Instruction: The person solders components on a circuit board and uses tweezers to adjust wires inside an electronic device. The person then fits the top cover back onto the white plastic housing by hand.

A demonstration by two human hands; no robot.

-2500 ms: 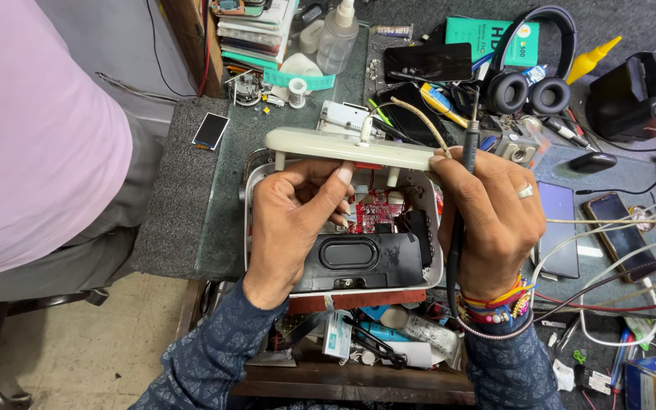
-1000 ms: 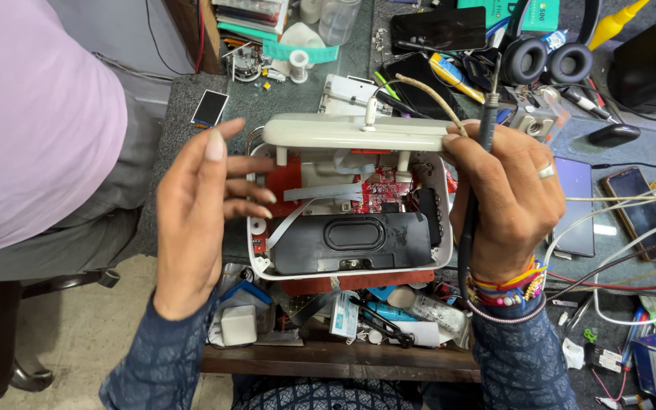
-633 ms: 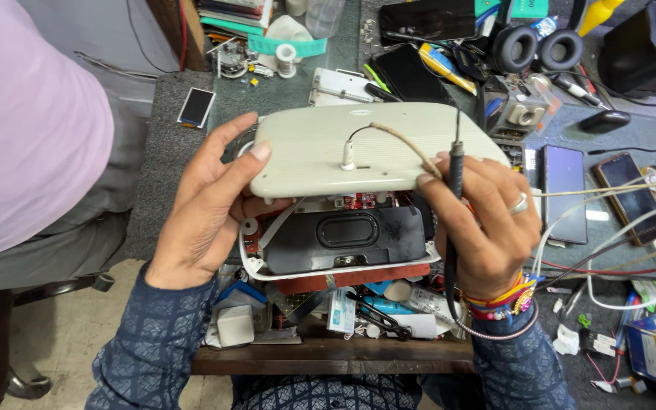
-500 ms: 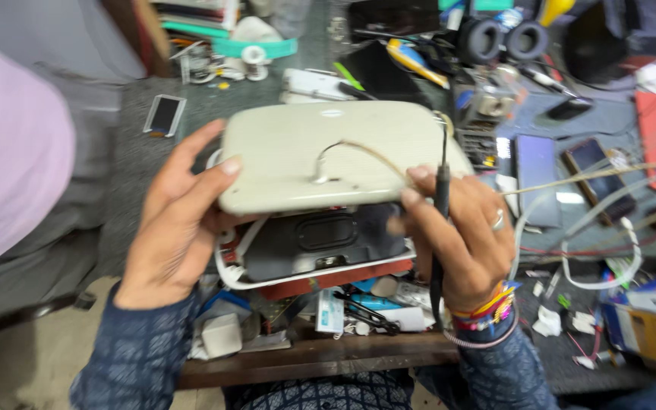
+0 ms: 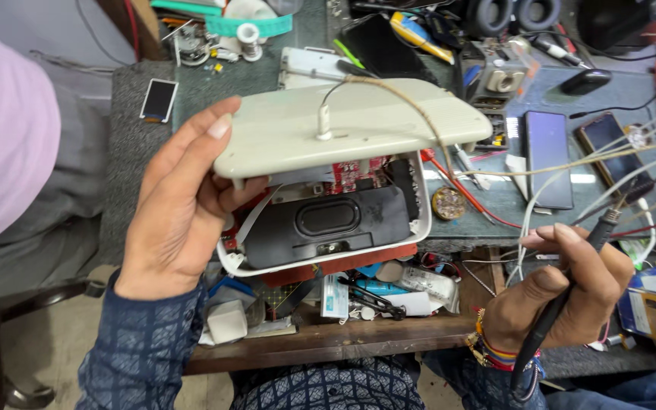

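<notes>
My left hand [image 5: 180, 209] holds the left end of an opened white device. Its beige lid [image 5: 351, 125] is tilted up over the body [image 5: 328, 228], where a black speaker module and a red circuit board show. A cable with a plug [image 5: 324, 121] sits in the lid's top. My right hand [image 5: 563, 292] is off to the right, away from the device, shut on a black pen-shaped tool [image 5: 563, 304] with a cord.
A cluttered workbench [image 5: 548, 190] carries phones [image 5: 548, 156], headphones, a mouse, cables and tools. A small phone [image 5: 159, 99] lies at the far left. A shelf under the bench edge holds loose parts [image 5: 389, 292]. A person in a pink top [image 5: 5, 137] sits at left.
My right hand has let go of the device and moved down and right with the tool. The lid has been swung up over the body; my left hand alone holds the device.
</notes>
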